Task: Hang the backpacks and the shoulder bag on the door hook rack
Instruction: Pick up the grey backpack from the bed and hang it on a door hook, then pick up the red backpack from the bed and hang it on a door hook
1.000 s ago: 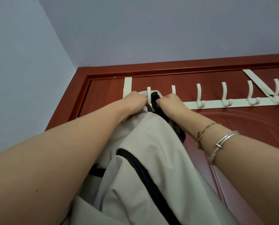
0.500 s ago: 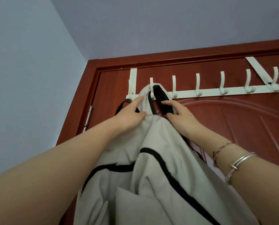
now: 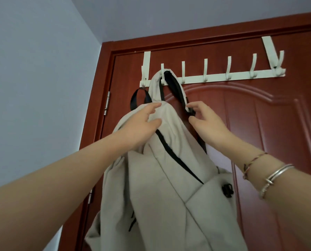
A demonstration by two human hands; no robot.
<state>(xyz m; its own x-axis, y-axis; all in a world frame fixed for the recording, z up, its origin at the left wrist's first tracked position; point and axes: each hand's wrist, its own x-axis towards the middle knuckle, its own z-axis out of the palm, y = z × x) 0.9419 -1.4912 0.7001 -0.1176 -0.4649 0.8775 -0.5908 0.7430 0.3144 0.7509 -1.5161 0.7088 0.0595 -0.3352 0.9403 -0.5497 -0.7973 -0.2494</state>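
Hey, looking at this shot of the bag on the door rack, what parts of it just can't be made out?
Head view only:
- Beige fabric backpack: bottom cut off by the lower frame edge.
- White metal door hook rack: bar behind the strap is hidden.
- Left hand: palm faces away, so contact is unclear.
- Right hand: whether it touches the black strap is unclear.

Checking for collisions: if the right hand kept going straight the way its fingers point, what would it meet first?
Probably the black-edged strap of the beige backpack; the right hand already seems to touch it. Behind lies the door; depth is unclear.
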